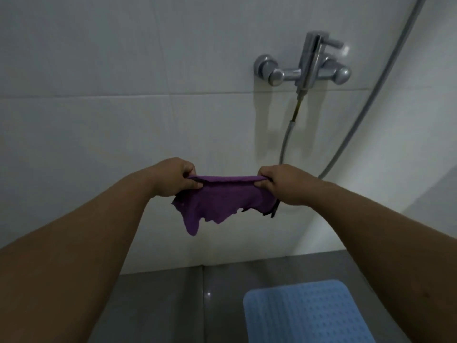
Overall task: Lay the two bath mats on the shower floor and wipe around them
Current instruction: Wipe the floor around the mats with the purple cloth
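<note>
A ragged purple cloth (223, 199) hangs stretched in mid-air above the grey shower floor (160, 305), where a perforated blue bath mat (306, 315) lies flat.

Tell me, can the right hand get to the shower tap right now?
Probably not at once. The right hand and left hand both grip the purple cloth, stretched between them. The tap sits above with nothing between, once one end is released.

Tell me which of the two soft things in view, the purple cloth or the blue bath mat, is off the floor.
The purple cloth: both hands hold it up, while the blue bath mat lies flat.
</note>
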